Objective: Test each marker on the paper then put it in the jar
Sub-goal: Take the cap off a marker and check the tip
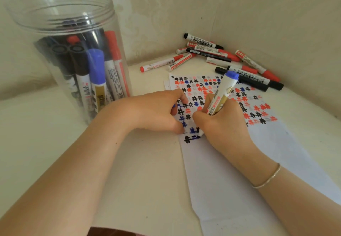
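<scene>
My right hand grips a blue marker, its tip down on the white paper beside fresh blue marks. The marker's blue end points up and away. My left hand lies on the paper's left edge with fingers curled; something small and blue shows between its fingers, likely the cap. The paper's far half is covered with black, red and blue hash marks. A clear plastic jar stands at the left and holds several markers upright.
A pile of red and black markers lies in the far corner against the wall. Two black markers rest on the paper's far right edge. The wall closes the table at the back and right.
</scene>
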